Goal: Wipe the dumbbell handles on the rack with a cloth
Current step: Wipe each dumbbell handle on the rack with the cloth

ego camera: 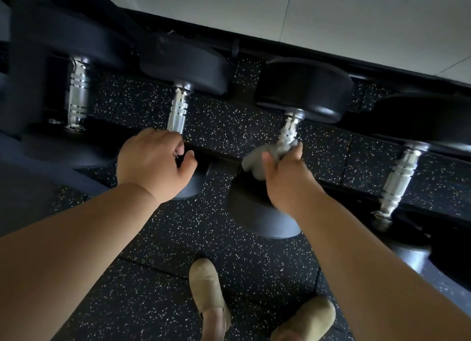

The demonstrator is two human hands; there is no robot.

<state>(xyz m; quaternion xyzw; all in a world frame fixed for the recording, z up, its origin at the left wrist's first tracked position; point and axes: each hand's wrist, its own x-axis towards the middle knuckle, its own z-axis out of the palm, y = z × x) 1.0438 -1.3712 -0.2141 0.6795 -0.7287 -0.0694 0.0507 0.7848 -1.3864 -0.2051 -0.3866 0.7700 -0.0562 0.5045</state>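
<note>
Grey cloth [254, 162] is bunched in your right grip [283, 177], wrapped round the near end of a steel dumbbell handle [287, 134] on the rack [219, 161]. Left of it, your left grip [153, 162] curls over the neighbouring dumbbell [178, 106]; whether it clasps, you cannot tell.

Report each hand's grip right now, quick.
Left hand: fingers curled over the near end of a dumbbell handle; actual hold cannot be told.
Right hand: closed, holding the grey cloth against the next dumbbell handle.
</note>
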